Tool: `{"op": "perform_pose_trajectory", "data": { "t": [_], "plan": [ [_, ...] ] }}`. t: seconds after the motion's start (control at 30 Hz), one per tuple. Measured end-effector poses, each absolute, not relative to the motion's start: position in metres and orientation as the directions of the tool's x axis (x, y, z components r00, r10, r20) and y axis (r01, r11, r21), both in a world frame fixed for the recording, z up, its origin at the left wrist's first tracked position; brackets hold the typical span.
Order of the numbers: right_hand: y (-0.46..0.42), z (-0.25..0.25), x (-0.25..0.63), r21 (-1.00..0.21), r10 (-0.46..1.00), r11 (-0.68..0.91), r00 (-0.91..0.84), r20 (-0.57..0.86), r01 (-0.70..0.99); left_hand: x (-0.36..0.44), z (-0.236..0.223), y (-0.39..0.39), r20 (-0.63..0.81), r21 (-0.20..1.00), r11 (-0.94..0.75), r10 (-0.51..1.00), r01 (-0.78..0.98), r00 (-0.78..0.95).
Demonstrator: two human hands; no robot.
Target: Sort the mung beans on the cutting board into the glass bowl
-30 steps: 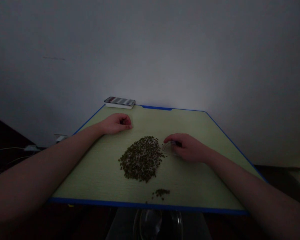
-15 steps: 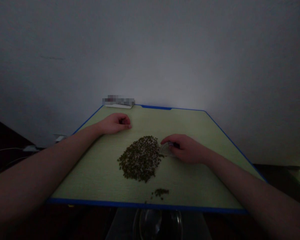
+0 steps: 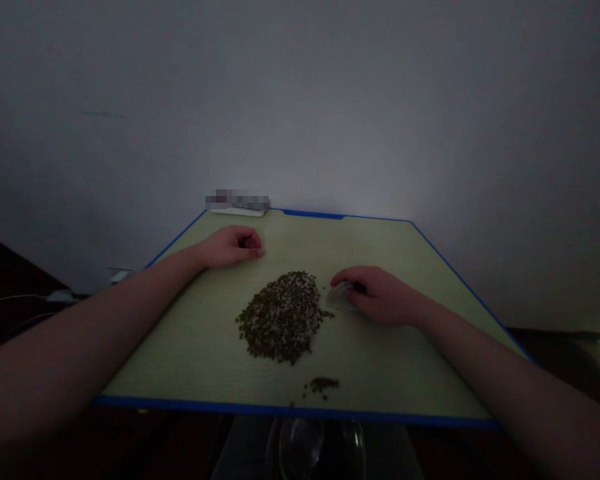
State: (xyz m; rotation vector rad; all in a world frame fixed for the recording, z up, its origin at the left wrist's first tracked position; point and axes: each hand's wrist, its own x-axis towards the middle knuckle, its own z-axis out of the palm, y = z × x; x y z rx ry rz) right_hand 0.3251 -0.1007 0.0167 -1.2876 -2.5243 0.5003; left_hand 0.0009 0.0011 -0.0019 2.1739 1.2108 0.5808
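A heap of small greenish-brown and pale grains, perhaps beans mixed with rice (image 3: 280,319), lies in the middle of the table. To the right of it, my right hand (image 3: 380,293) is closed on a clear, curved-edged plastic piece that looks like a protractor (image 3: 337,293). Its edge stands a little apart from the heap, with a few stray grains beside it. My left hand (image 3: 233,247) rests on the table behind and left of the heap, its fingers loosely curled with nothing visible in them. A small cluster of dark grains (image 3: 324,384) lies nearer the front edge.
The light table (image 3: 180,340) has a blue rim and stands against a grey wall. At its back left corner sits a white object with a blurred-out top (image 3: 237,211). Below the front edge is a clear glass container (image 3: 303,447). White cables (image 3: 17,298) run at the far left.
My right hand and the clear piece have moved slightly right, away from the heap. A few grains now show loose at the heap's right edge. My left hand has stayed put.
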Motion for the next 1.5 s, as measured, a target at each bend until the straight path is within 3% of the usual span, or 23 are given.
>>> {"op": "perform_pose_trajectory", "data": {
  "t": [1.5],
  "plan": [
    [-0.105,0.018,0.321,-0.492,0.782,0.565,-0.62,0.064,0.662,0.0,-0.004,0.002,0.098,0.66,-0.426,0.865,0.619,0.491]
  ]
}}
